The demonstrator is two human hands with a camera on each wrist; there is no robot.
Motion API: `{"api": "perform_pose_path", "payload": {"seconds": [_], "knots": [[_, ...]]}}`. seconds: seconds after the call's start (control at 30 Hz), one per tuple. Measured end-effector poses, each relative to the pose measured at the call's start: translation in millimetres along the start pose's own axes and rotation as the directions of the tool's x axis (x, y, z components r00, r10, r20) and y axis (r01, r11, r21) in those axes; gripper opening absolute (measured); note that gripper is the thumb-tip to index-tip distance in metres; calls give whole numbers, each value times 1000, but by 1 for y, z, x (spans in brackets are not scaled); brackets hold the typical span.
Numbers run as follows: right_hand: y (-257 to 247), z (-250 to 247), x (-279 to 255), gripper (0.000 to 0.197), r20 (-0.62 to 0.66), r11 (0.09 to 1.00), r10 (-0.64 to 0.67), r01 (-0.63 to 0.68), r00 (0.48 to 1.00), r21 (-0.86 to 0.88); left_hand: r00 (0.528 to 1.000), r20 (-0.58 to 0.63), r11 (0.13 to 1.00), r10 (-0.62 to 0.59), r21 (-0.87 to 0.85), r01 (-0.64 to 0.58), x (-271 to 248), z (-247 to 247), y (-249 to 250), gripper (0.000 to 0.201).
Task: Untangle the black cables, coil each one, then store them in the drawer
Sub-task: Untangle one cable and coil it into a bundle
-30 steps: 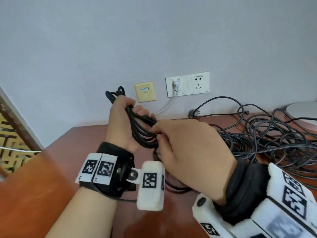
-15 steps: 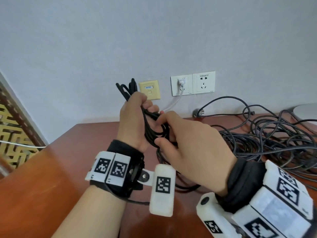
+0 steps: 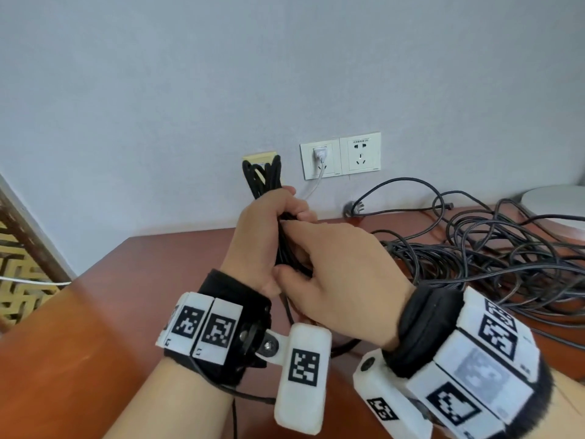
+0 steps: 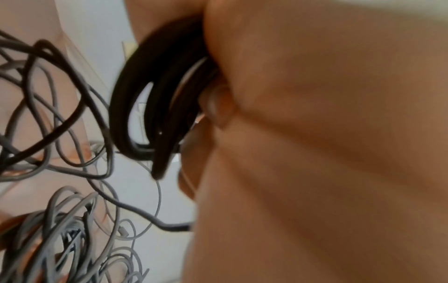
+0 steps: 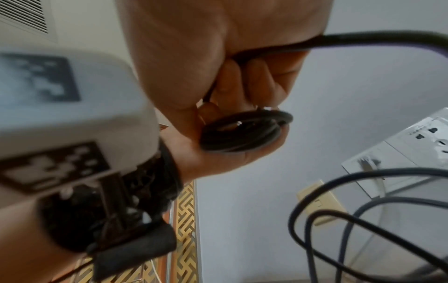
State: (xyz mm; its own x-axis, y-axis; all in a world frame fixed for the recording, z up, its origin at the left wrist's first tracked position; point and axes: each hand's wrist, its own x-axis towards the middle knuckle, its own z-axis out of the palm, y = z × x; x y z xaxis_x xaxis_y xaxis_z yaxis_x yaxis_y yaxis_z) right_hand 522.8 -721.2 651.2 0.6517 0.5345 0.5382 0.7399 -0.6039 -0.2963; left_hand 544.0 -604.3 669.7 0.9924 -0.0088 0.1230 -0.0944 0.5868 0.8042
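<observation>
My left hand (image 3: pixel 269 229) grips a coiled black cable (image 3: pixel 264 175) upright above the table, its loops sticking out over my fist; the same coiled black cable (image 4: pixel 145 95) fills the left wrist view. My right hand (image 3: pixel 335 274) is pressed against the left one, fingers curled round strands of that cable below the fist. In the right wrist view the coiled black cable (image 5: pixel 244 132) lies against my left palm, and one strand runs out of my right fist. A tangled pile of black cables (image 3: pixel 493 258) lies on the table to the right. No drawer is in view.
The red-brown table (image 3: pixel 95 312) stands against a grey wall with white sockets (image 3: pixel 340 155), one holding a white plug. A round white object (image 3: pixel 554 201) sits at the far right. A gold lattice panel (image 3: pixel 15 264) is at the left.
Both hands have risen and drawn together with the coil. My right hand has slid up the strands close to my left fist, and the coil stands more upright.
</observation>
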Motion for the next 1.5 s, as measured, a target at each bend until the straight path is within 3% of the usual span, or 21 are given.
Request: {"api": "perform_pose_path", "payload": {"seconds": [0.1, 0.2, 0.33, 0.47, 0.63, 0.77, 0.8, 0.9, 1.0, 1.03, 1.1, 1.13, 1.2, 1.3, 1.37, 1.5], "knots": [[0, 2, 0, 26, -57, 1000, -4, 4, 998, -9, 1000, 22, 997, -12, -75, 13, -2, 3, 1, 26], [4, 5, -2, 23, -140, 1000, -15, 13, 990, -19, 995, 80, 998, -55, -27, 58, -3, 5, 1, 19], [6, 8, -1, 28, -207, 999, -21, 15, 978, -33, 978, 181, 985, -101, -119, 123, -4, 0, -1, 34], [5, 4, -1, 32, -223, 998, -56, 64, 973, 28, 993, 116, 980, -28, -193, 51, -2, 3, -7, 37], [1, -4, 1, 29, -45, 989, -104, 108, 994, 104, 994, -72, 980, 79, -177, -91, 2, -9, 13, 24], [17, -30, 3, 17, 162, 983, -119, 93, 980, 160, 956, -196, 939, 217, -225, -260, 2, -41, 53, 15], [22, -38, 4, 22, 219, 980, -96, 55, 971, 189, 946, -209, 932, 247, -216, -291, 0, -48, 62, 14], [30, -52, 6, 30, 349, 971, -8, -76, 937, 226, 944, -145, 944, 297, -103, -313, -7, -53, 74, 22], [27, -48, 4, 25, 395, 992, 76, -110, 916, 64, 974, 35, 962, 224, 154, -227, -9, -39, 62, 26], [24, -45, 4, 22, 387, 994, 91, -104, 918, 13, 978, 74, 924, 194, 322, -207, -10, -31, 54, 27], [20, -42, 4, 17, 347, 995, 97, -88, 933, -43, 976, 157, 702, 149, 678, -217, -9, -18, 37, 21], [19, -40, 4, 17, 324, 995, 102, -88, 940, -56, 973, 199, 595, 118, 770, -230, -9, -12, 28, 15], [19, -39, 6, 17, 272, 987, 151, -161, 950, 14, 978, 188, 513, 93, 833, -209, -6, -7, 16, 23], [20, -36, 10, 20, 178, 929, 252, -289, 951, 233, 984, 156, 492, 88, 852, -179, -4, -6, 4, 35], [24, -33, 13, 23, 131, 906, 308, -333, 942, 261, 988, 154, 490, 34, 859, -150, -4, -6, -1, 42], [33, -29, 13, 18, 36, 866, 417, -409, 908, 289, 977, 190, 480, -96, 869, -122, -9, 1, -7, 21]]}}
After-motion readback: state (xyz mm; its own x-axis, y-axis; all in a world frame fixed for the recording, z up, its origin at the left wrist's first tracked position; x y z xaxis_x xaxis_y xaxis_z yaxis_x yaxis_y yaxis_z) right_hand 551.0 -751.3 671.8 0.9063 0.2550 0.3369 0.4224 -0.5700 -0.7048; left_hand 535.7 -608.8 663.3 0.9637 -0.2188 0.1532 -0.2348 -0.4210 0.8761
